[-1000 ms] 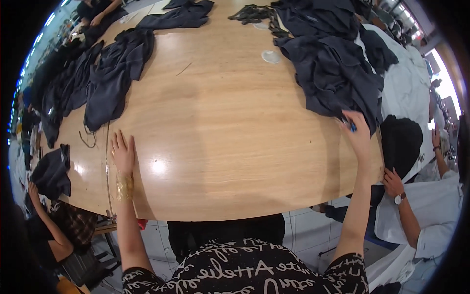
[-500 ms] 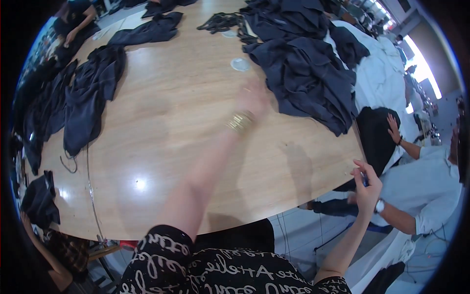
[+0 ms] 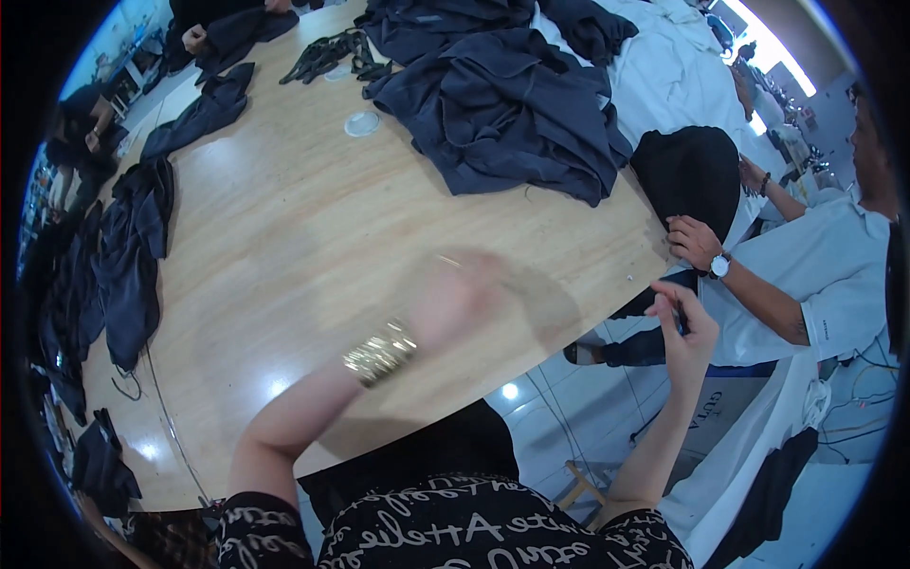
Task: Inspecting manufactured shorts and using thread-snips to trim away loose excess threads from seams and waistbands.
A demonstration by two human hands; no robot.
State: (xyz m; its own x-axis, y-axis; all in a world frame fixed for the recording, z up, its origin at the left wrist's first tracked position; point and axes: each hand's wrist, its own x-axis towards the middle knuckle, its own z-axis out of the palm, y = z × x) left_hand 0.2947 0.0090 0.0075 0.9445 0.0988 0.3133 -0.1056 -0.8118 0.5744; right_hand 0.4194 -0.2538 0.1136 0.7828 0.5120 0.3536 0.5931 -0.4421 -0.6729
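Note:
Over the wooden table (image 3: 284, 209) my left hand (image 3: 460, 299), with gold bangles (image 3: 381, 352) at its wrist, is smeared by motion. It touches no garment, and its fingers cannot be read. Just off the table's right edge is my right hand (image 3: 692, 330), its fingers curled around a small dark object that I cannot make out. Beyond my left hand lies a crumpled pile of dark navy garments (image 3: 502, 114). A pale round disc (image 3: 361, 123) and a tangle of dark straps (image 3: 327, 55) lie left of that pile.
More dark garments (image 3: 133, 275) hang along the left side. At the right, a co-worker's hand (image 3: 695, 243) rests by black cloth (image 3: 687, 175), near white fabric (image 3: 664, 76). Other people stand at the far left. A thin cord (image 3: 171, 412) crosses the table's left part.
My left hand has drawn back toward me from beside the navy pile. The view has shifted, with the pile now further left. The co-worker's watch hand has come up to the black cloth.

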